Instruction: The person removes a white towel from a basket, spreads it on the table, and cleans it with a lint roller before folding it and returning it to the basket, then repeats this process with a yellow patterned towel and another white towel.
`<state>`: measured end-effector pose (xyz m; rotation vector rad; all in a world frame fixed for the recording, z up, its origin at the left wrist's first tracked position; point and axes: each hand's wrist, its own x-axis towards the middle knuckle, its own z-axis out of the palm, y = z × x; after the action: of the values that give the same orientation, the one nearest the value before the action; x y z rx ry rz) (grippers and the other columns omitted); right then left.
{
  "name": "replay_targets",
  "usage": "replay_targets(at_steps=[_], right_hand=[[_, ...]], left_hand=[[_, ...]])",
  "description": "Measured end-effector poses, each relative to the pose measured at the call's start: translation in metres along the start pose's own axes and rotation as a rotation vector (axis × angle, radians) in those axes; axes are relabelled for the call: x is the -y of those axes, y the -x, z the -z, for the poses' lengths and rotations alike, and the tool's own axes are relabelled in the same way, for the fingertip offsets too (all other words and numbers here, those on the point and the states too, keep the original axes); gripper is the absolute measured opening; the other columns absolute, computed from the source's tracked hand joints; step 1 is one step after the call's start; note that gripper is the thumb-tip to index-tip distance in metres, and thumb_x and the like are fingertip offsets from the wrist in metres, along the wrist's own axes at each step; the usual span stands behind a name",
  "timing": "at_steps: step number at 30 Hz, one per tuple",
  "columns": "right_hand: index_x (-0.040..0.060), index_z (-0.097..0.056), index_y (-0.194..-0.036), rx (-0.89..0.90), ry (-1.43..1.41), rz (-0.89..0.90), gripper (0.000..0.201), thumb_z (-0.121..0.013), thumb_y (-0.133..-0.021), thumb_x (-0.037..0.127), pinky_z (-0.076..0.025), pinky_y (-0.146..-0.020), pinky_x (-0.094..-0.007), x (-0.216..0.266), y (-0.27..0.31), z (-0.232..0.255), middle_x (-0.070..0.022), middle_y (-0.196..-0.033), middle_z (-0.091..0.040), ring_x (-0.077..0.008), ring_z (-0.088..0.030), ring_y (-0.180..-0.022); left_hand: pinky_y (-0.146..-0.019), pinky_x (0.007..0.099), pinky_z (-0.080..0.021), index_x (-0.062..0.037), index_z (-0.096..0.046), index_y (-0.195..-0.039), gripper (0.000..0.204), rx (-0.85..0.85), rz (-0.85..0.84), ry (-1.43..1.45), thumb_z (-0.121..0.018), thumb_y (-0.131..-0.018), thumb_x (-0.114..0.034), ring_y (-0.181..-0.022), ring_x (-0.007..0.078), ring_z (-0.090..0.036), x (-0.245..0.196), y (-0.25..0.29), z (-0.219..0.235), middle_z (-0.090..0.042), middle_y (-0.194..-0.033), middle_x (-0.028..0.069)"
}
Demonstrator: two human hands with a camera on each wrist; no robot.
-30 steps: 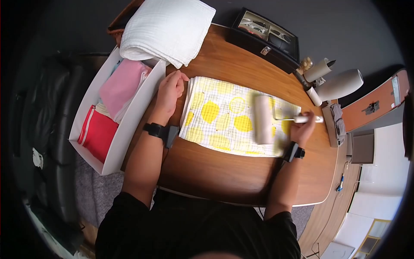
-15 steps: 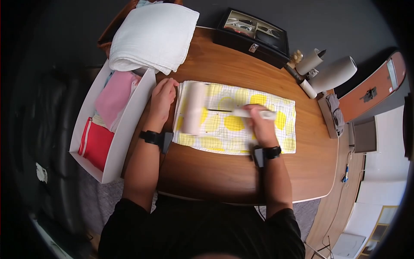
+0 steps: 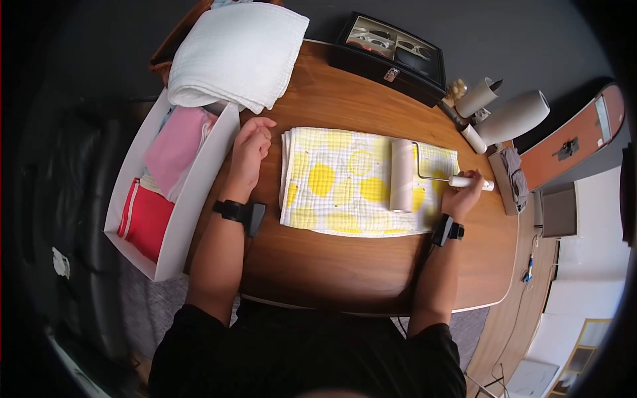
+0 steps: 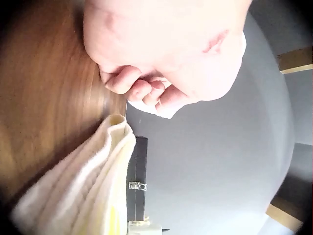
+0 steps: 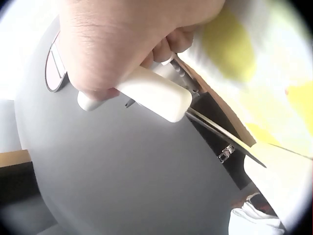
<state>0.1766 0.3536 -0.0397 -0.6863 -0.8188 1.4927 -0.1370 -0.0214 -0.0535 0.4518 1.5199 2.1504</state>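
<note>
My right hand (image 3: 464,197) grips the white handle (image 5: 155,93) of a lint roller (image 3: 401,176). The roller's pale cylinder lies across the right part of a folded cloth (image 3: 322,180), white with yellow round prints. A thin metal rod (image 5: 222,133) joins handle and cylinder. My left hand (image 3: 251,149) holds nothing, its fingers loosely bent, just left of the cloth and beside the white box. In the left wrist view the fingers (image 4: 139,90) curl inward near the cloth's layered folded edge (image 4: 93,176).
A white box (image 3: 186,215) with pink and red folded cloths stands at the left. White folded fabric (image 3: 235,56) rests at its far end. At the back are a black glasses case (image 3: 391,56), a white vase-like object (image 3: 514,118) and a small box with grey cloth (image 3: 507,178).
The lint roller swept left across the cloth to its left end, then came back to the right side. My left hand lifted from the cloth's left edge, which now lies further from it.
</note>
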Motion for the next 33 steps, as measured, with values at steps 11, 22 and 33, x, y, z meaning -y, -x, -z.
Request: replay_targets(at_steps=[11,22,33], right_hand=[[-0.0015,-0.08,-0.119,0.904,0.602,-0.32,0.023,-0.071,-0.105,0.015,-0.048,-0.072,-0.024,-0.003,0.059,-0.027,-0.0022,-0.091,-0.072,-0.0083,-0.06,-0.08],[0.0077,-0.066,-0.098,0.194,-0.123,-0.186,0.018,-0.063,-0.109,0.022,-0.034,-0.053,-0.0248,-0.001,0.003,0.004,0.0011,-0.077,-0.059,-0.0073,-0.045,-0.06],[0.0004,-0.077,-0.103,0.729,0.52,-0.292,0.018,-0.074,-0.105,0.018,-0.041,-0.061,-0.0245,-0.004,0.074,-0.043,-0.0019,-0.08,-0.069,-0.0079,-0.052,-0.065]], left_hand=[[-0.058,0.0211,-0.027,-0.0011,-0.065,-0.117,0.032,0.055,-0.019,-0.065,-0.047,-0.091,-0.001,-0.066,0.0033,-0.035,0.003,-0.001,0.0,-0.044,-0.079,-0.0064],[-0.076,0.0246,-0.05,-0.0011,-0.067,-0.122,0.018,0.059,-0.118,-0.396,-0.064,-0.105,-0.007,-0.082,0.0058,-0.06,0.013,0.004,-0.013,-0.066,-0.092,-0.0014],[-0.076,0.0275,-0.053,-0.0014,-0.067,-0.124,0.022,0.068,-0.126,-0.618,-0.067,-0.103,-0.004,-0.082,0.0093,-0.064,0.005,0.008,-0.018,-0.069,-0.09,0.0013]])
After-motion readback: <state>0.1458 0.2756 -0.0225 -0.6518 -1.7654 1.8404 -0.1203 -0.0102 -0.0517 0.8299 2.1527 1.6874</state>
